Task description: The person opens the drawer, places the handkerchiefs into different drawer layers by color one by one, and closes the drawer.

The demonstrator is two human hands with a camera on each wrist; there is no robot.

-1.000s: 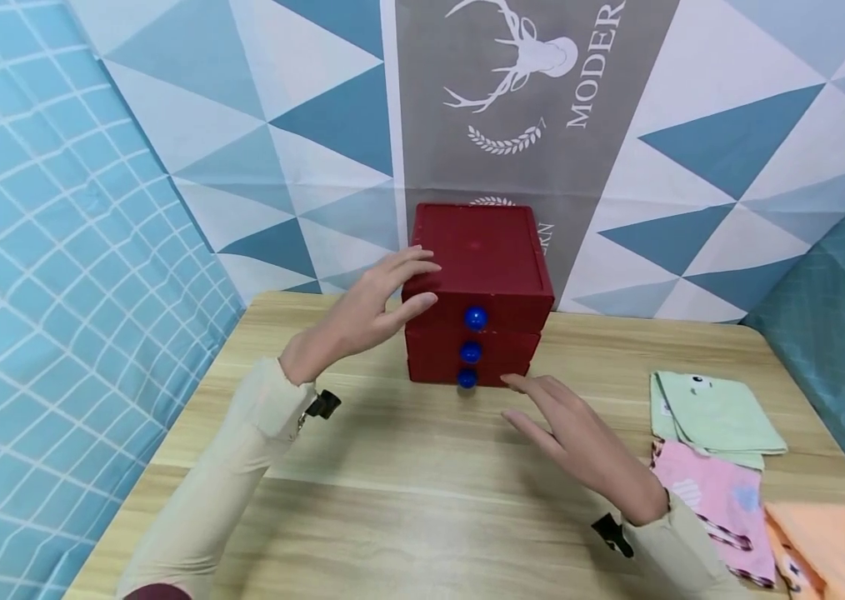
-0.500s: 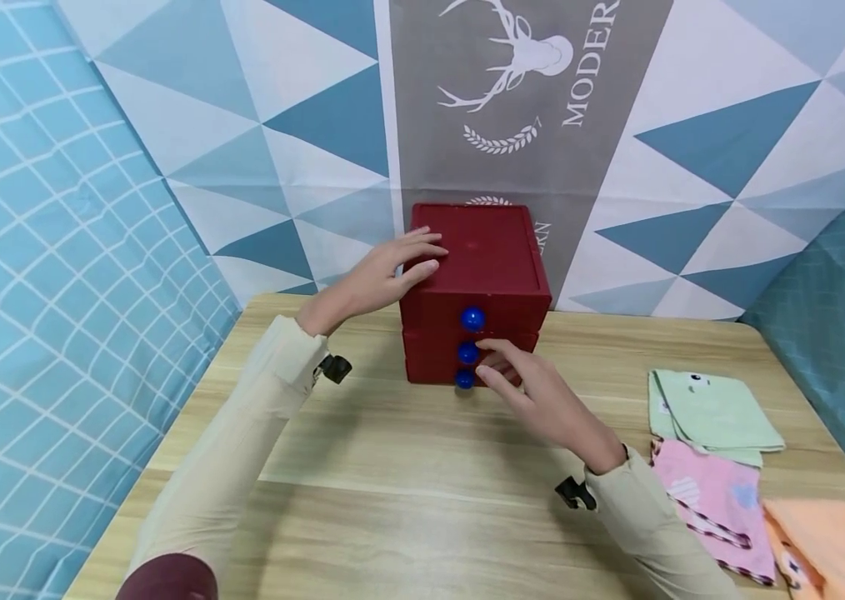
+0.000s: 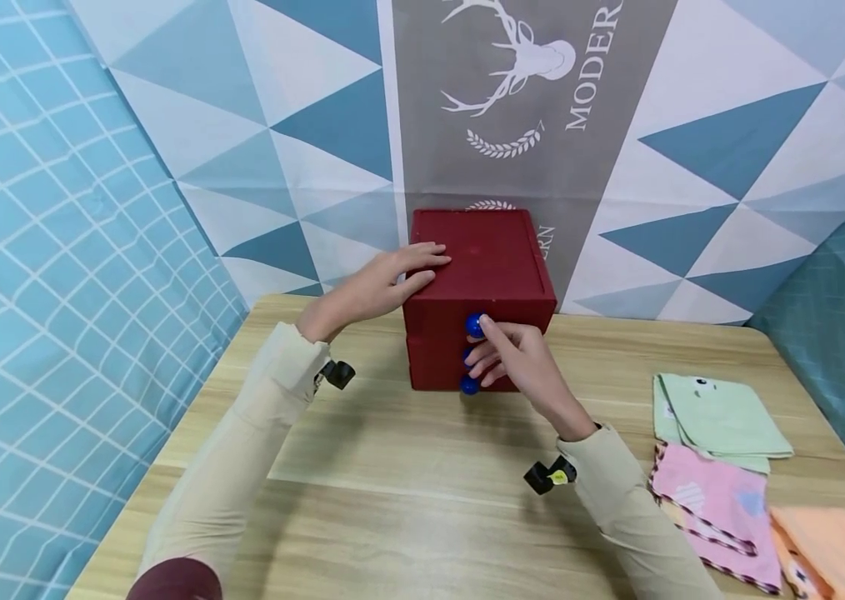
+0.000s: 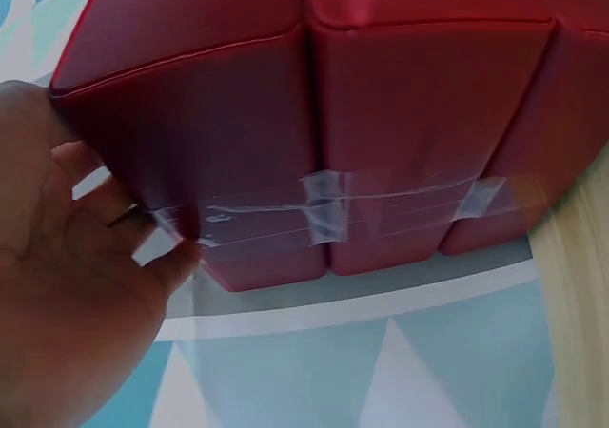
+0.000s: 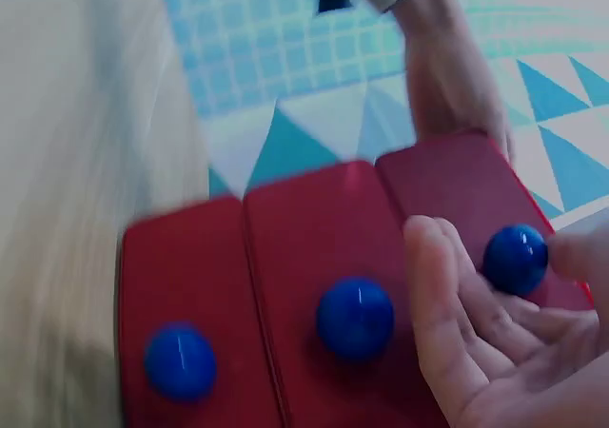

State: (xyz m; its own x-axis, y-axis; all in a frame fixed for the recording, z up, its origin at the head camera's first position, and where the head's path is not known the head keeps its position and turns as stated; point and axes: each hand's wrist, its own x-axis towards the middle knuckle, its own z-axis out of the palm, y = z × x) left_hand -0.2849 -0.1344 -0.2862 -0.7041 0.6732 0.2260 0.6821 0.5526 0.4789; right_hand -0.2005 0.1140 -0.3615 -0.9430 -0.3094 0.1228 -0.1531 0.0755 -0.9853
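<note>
A red three-drawer box (image 3: 478, 254) stands against the back cloth, a blue round knob on each drawer front. On its top left edge rests my left hand (image 3: 377, 283), fingers laid over the top; the left wrist view shows that hand (image 4: 76, 276) at the box's edge beside clear tape (image 4: 328, 209) across the drawer seams. My right hand (image 3: 523, 358) pinches the top knob (image 5: 517, 259), thumb on one side and fingers on the other. Its other fingers partly cover the middle knob in the head view. The bottom knob (image 3: 469, 385) lies just below them.
To the right on the wooden table (image 3: 407, 500) lie folded cloths: a green one (image 3: 730, 421), a pink one (image 3: 715, 508) and an orange one (image 3: 842, 550). Patterned cloth (image 3: 317, 108) hangs behind the box. Blue checked cloth (image 3: 40, 275) covers the left side.
My right hand has moved left and up from beside the lower drawers to the top knob. My left hand has come right, from beside the box onto its top edge.
</note>
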